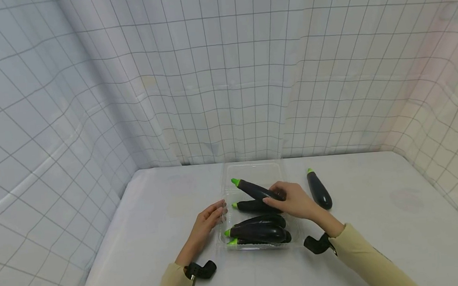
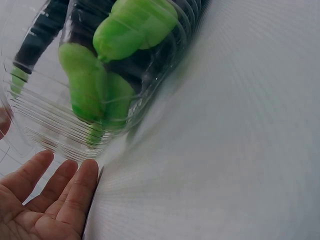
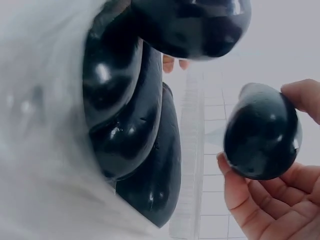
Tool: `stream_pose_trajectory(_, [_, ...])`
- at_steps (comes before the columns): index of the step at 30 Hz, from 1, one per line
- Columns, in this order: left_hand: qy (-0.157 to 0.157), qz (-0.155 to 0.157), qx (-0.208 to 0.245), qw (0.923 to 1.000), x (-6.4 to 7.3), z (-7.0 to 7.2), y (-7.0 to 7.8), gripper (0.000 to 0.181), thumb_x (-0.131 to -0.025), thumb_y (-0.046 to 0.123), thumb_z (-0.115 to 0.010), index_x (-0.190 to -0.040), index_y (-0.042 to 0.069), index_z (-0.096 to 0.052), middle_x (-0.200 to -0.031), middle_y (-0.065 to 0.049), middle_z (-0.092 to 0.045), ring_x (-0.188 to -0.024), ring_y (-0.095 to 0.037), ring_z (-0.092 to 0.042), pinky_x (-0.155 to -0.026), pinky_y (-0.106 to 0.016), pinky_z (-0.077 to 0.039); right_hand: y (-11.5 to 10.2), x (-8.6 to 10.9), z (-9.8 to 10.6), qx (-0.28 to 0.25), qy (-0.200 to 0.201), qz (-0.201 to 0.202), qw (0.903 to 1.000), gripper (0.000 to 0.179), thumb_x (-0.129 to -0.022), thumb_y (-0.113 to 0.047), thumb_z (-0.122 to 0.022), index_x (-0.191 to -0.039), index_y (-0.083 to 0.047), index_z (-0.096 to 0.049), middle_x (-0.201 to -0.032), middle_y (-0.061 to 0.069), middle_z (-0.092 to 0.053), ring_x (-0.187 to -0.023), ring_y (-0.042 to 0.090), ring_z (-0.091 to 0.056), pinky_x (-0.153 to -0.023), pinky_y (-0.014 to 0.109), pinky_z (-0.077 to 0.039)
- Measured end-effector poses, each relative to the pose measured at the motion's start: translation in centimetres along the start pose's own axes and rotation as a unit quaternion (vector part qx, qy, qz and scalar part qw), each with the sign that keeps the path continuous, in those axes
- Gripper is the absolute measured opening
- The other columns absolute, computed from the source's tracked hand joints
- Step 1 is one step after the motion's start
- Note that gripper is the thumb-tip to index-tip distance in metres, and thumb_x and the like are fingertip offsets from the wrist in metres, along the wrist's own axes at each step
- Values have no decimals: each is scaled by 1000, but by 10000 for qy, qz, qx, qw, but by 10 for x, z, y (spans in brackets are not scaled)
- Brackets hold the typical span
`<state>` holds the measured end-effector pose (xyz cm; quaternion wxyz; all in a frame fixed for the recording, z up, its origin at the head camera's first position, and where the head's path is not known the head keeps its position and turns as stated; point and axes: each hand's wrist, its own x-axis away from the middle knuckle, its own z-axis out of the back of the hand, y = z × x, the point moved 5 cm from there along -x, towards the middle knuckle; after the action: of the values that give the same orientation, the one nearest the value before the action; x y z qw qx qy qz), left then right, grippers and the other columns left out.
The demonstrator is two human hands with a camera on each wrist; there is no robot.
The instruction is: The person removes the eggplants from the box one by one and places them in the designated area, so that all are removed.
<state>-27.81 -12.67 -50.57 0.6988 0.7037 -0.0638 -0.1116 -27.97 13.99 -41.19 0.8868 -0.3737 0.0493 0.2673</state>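
My right hand (image 1: 294, 201) grips a dark eggplant (image 1: 252, 188) near its rounded end, thumb on one side and fingers on the other. Its green cap points to the far left, above a clear plastic box (image 1: 256, 247). In the right wrist view the held eggplant (image 3: 260, 137) shows its blunt end. Another eggplant (image 1: 251, 206) lies in the box just below it, and several more (image 1: 259, 234) are gathered at the near side. Beside the box's left wall, my left hand (image 1: 204, 224) has its fingers extended, the fingertips at the wall; green caps (image 2: 85, 85) show through the plastic.
The box's clear lid (image 1: 255, 170) lies folded back at the far side. One loose eggplant (image 1: 319, 190) rests on the white table (image 1: 378, 221), right of the box. A white grid-patterned curtain (image 1: 229, 94) hangs behind and at both sides.
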Motion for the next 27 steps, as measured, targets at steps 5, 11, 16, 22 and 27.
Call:
stream_pose_trajectory(5, [39, 55, 4, 10000, 0, 0, 0, 47, -98, 26, -55, -137, 0, -48, -137, -15, -50, -123, -27, -48, -94, -29, -45, 0, 1, 8, -3, 430, -377, 9984, 35, -86, -38, -69, -105, -8, -66, -94, 1, -65, -77, 10, -59, -68, 31, -50])
stream_pose_trajectory(11, [34, 84, 28, 10000, 0, 0, 0, 46, -98, 25, -54, -136, 0, -48, -136, -15, -50, -123, -28, -48, -94, -30, -45, 2, 3, 18, -96, 678, -813, 9943, 39, -86, -41, -69, -107, -7, -66, -97, 3, -66, -82, 15, -61, -70, 35, -51])
stream_pose_trajectory(16, [31, 73, -1, 10000, 0, 0, 0, 46, -98, 25, -54, -137, 0, -48, -137, -15, -49, -123, -27, -48, -94, -30, -45, 6, 5, 26, -130, 932, -968, 9908, 42, -86, -42, -69, -108, -6, -66, -97, 4, -68, -83, 18, -63, -69, 37, -52])
stream_pose_trajectory(22, [46, 50, 13, 10000, 0, -1, 1, 47, -98, 24, -55, -137, -1, -48, -137, -15, -49, -123, -28, -48, -94, -31, -45, 12, 8, 35, -154, 1221, -1141, 9858, 44, -85, -45, -69, -108, -7, -66, -98, 5, -67, -85, 19, -63, -73, 40, -51])
stream_pose_trajectory(27, [49, 61, 6, 10000, 0, 0, 0, 47, -98, 24, -55, -137, 0, -48, -137, -15, -49, -124, -28, -48, -94, -30, -45, 17, 11, 44, -321, 1540, -1229, 9799, 44, -84, -45, -70, -106, -8, -66, -96, 5, -66, -85, 20, -63, -73, 39, -50])
